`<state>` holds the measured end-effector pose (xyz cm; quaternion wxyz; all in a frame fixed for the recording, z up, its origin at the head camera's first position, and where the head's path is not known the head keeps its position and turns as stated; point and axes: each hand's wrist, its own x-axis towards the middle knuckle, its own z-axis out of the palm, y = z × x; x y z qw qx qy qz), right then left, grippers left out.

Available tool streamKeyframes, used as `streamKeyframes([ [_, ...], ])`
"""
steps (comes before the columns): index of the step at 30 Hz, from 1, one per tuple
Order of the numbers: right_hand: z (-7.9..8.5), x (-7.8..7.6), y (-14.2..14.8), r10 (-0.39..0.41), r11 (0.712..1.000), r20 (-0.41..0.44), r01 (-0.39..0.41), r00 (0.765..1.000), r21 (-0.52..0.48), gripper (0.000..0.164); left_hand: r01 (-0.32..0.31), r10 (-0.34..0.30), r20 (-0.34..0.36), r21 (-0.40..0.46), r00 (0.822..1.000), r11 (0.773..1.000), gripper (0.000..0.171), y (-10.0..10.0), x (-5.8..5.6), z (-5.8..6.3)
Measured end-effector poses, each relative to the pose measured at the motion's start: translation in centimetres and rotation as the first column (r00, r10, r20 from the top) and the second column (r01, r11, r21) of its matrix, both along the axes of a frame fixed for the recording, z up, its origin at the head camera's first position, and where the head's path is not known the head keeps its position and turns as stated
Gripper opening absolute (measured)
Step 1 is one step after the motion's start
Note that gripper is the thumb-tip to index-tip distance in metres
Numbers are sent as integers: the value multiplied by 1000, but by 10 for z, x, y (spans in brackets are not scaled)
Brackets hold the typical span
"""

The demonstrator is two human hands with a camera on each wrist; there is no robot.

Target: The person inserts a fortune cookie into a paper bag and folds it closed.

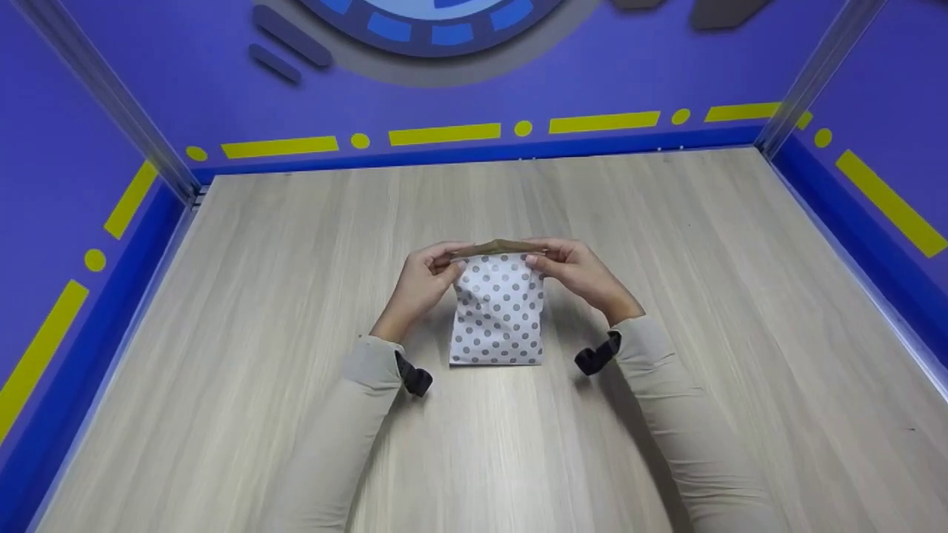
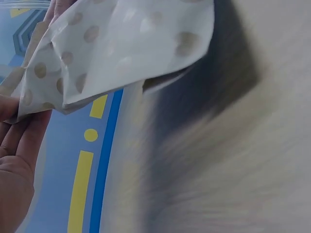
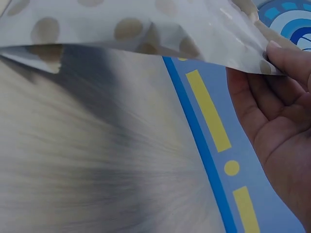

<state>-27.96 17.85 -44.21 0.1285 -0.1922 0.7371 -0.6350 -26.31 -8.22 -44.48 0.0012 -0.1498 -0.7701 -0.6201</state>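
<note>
A white paper bag with grey-brown polka dots is held up near the middle of the table, its brown top edge lying across the far end. My left hand pinches the bag's upper left corner between thumb and fingers. At the upper right corner my right hand pinches it the same way. In the left wrist view the dotted paper bends over a shadow on the table. The right wrist view shows the bag with a loose flap at its lower end. What the bag holds, if anything, is hidden.
The wood-grain table spreads around both arms. Purple-blue panels with yellow dashes stand along its back and sides, with metal posts at the corners. A black wrist strap sits on each sleeve.
</note>
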Motion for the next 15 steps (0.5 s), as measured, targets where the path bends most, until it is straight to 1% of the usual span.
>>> streamKeyframes([
  [2,-1,0,1,10,1000,-17,-10,1000,2,39,8,-8,-18,-15,1000,1000,29,-1,-1,0],
  [3,-1,0,2,15,1000,-26,-15,1000,2,39,12,-12,-32,-18,999,1000,29,-2,-3,-4],
  [4,-1,0,2,19,1000,-33,-19,999,3,39,17,-17,-38,-18,999,1000,29,-2,-3,-4],
  [6,-2,0,4,22,1000,-45,-21,999,17,39,28,-29,-34,-18,999,999,29,-4,-3,-4],
  [12,-4,-1,6,33,999,-51,-32,998,33,31,96,-96,-21,5,995,995,29,-8,-3,-8],
  [15,-4,-1,6,41,997,-54,-38,998,62,26,110,-111,-20,-3,994,994,29,-10,-3,-9],
])
